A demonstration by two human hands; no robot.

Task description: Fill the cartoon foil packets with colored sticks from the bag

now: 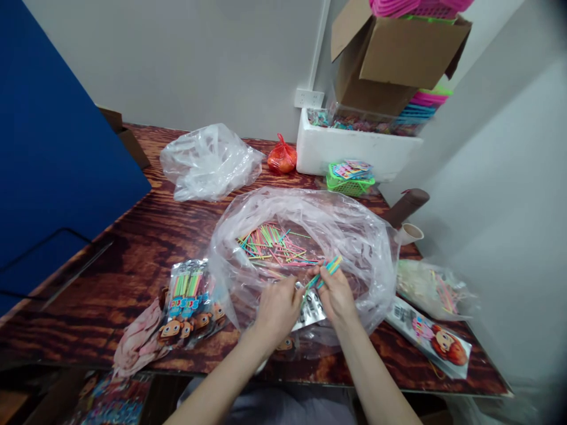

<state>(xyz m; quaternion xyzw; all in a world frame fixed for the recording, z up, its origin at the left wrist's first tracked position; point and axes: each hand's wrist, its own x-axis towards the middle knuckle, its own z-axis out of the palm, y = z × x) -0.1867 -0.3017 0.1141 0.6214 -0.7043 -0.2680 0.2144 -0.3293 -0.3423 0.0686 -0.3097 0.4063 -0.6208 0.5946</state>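
Currently, over the near side of the clear bag (376, 251), the right hand (339, 295) grips coloured sticks (335, 264); the left hand (278, 307) curls beside a silver packet (312, 316), its hold unclear. Loose sticks (271, 238) lie inside the bag.

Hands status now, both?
Left hand: beside the silver packet; grip hidden, cannot tell.
Right hand: closed, holding a bunch of colored sticks.

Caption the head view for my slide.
A right hand grips slender, multicoloured plastic-looking sticks, left hand close by, at a crumpled, clear plastic bag holding more sticks.
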